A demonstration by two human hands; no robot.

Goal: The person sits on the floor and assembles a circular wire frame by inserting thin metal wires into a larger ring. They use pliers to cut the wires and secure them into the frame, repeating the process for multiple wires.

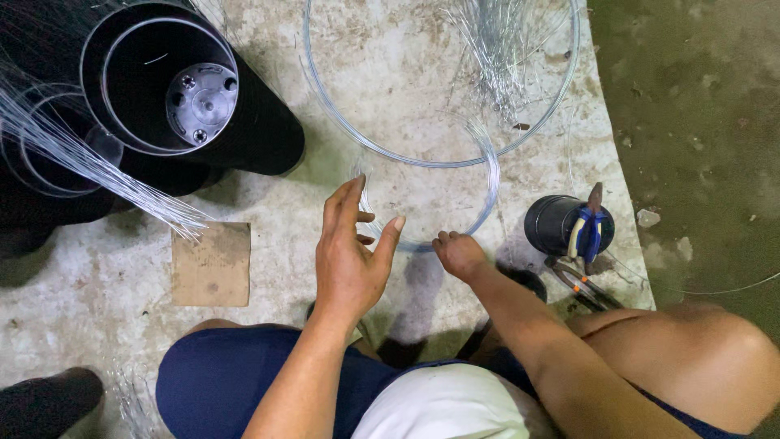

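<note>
Concrete floor (pixel 268 268), left hand (pixel 351 252) open beside small wire ring (pixel 487 175), right hand (pixel 459 254) pinching that ring, black tube (pixel 175 89), pliers (pixel 587 232) nearby

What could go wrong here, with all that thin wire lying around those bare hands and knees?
The right hand pinches the small wire hoop closed; if the grip slips, the springy hoop could whip open toward the left hand. The cut wire pieces scattered on the concrete floor have fine ends that might prick the bare knee. The pliers lie close beside that knee and could be knelt on.
</note>
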